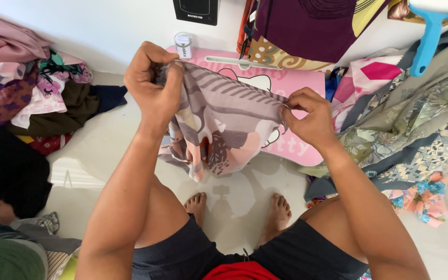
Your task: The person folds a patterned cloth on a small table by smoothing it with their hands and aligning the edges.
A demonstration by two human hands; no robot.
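Head view: left hand [154, 83] and right hand [309, 116] each pinch one top corner of the patterned cloth [219, 127], stretched taut above the pink board [291, 78]; right fingertips partly hidden, apparently closed.

A small black rectangular box or panel [196, 11] sits at the top edge of the view against the white wall, cut off by the frame, with a pale rounded outline and a line of small white print on its face. Just below it, a little upright cylinder [183, 45], perhaps a tub or roll, stands at the far edge of the pink worktop [307, 83]; it is white and grey with a printed label band around it.
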